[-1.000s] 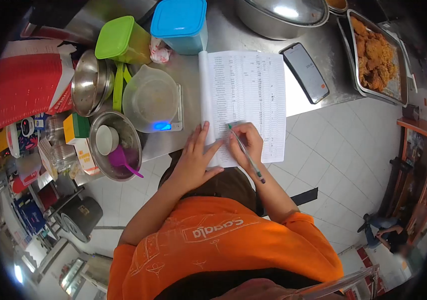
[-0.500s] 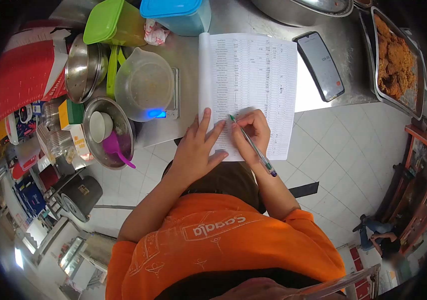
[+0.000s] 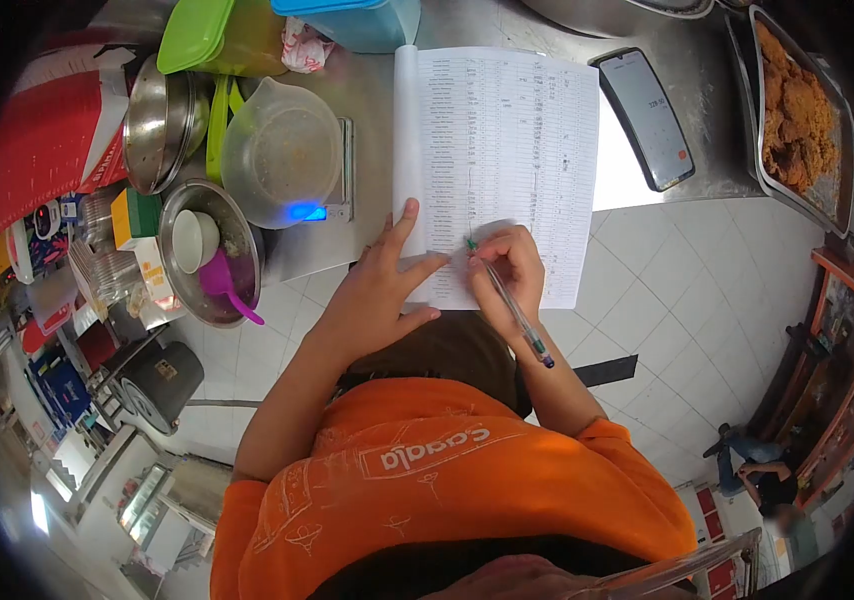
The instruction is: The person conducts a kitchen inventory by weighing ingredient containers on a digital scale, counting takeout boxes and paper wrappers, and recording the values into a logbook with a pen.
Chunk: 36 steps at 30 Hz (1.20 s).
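The paper list (image 3: 507, 150) lay on the worktop (image 3: 372, 120), its lower end seeming to reach past the edge toward the person. The left hand (image 3: 377, 280), fingers spread and holding nothing, rested on the list's lower left. The right hand (image 3: 509, 265) pinched a pen (image 3: 519, 316) over the lower rows, its tip at the page; I couldn't tell whether it touched. I took the step for writing, and a neat mark called for a steady tip and flat paper. Left of the list, a clear bowl (image 3: 282, 150) sat on a scale (image 3: 347, 170); just right lay a phone (image 3: 647, 120), with fried food (image 3: 797, 120) farther right. None of these blocked the pen, though the right hand covered some rows.
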Available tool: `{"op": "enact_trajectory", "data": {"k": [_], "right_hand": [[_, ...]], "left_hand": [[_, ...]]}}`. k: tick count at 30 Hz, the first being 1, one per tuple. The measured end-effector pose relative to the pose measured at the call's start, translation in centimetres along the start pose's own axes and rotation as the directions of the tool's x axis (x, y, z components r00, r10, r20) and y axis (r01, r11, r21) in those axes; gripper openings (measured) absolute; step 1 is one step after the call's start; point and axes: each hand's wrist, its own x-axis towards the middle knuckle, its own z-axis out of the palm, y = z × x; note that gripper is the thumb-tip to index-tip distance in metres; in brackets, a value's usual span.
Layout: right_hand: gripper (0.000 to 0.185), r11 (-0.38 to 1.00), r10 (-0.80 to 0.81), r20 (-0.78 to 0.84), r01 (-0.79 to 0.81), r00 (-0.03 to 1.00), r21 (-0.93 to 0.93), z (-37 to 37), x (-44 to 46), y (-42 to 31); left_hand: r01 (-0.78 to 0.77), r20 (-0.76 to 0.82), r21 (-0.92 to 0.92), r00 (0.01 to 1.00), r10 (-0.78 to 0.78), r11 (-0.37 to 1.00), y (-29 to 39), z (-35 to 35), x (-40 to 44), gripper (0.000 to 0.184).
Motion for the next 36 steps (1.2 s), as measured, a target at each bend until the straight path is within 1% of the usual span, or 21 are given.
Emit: {"op": "enact_trajectory", "data": {"k": [1,4,7,10,13,16,19,22,28,36], "right_hand": [[0.012,0.999,-0.039,0.004,0.040,0.999,-0.034,0.1,0.0,-0.1],[0.015,0.999,0.007,-0.005,-0.007,1.000,-0.044,0.5,0.0,-0.5],[0.016,0.998,0.032,-0.055,-0.035,0.998,-0.053,1.1,-0.5,0.0],[0.016,0.994,-0.072,-0.057,0.067,0.996,-0.087,1.3,-0.4,0.4],[0.017,0.993,-0.086,-0.063,0.080,0.994,-0.091,1.4,-0.3,0.2],[0.017,0.989,-0.101,-0.033,0.097,0.994,-0.108,1.1,-0.3,0.0],[0.017,0.996,-0.065,-0.052,0.061,0.997,-0.069,1.2,-0.3,-0.1],[0.017,0.995,-0.080,-0.044,0.077,0.996,-0.068,1.1,-0.2,0.0],[0.017,0.996,-0.040,-0.044,0.036,0.998,-0.077,1.2,-0.4,0.2],[0.018,0.996,-0.044,-0.042,0.041,0.998,-0.078,1.1,-0.3,0.0]], "left_hand": [[-0.007,-0.011,-0.005,1.000,0.007,1.000,-0.1,0.2,0.0,0.058],[0.030,-0.067,0.101,0.997,-0.024,0.994,0.1,1.5,0.1,0.064],[0.045,-0.077,0.176,0.996,-0.032,0.983,0.3,2.2,0.2,0.069],[0.051,-0.071,0.163,0.997,-0.039,0.985,0.4,2.2,0.1,0.068],[0.046,-0.054,0.159,0.998,-0.038,0.986,0.5,2.0,0.2,0.066],[0.038,-0.067,0.157,0.997,-0.028,0.987,0.4,2.0,0.1,0.065],[0.035,-0.059,0.147,0.998,-0.026,0.988,0.4,1.9,0.2,0.065],[0.044,-0.056,0.150,0.998,-0.036,0.988,0.4,2.0,0.1,0.065],[0.045,-0.062,0.135,0.997,-0.037,0.990,0.4,2.1,0.1,0.065],[0.042,-0.054,0.116,0.998,-0.036,0.992,0.4,1.9,0.1,0.065]]}}
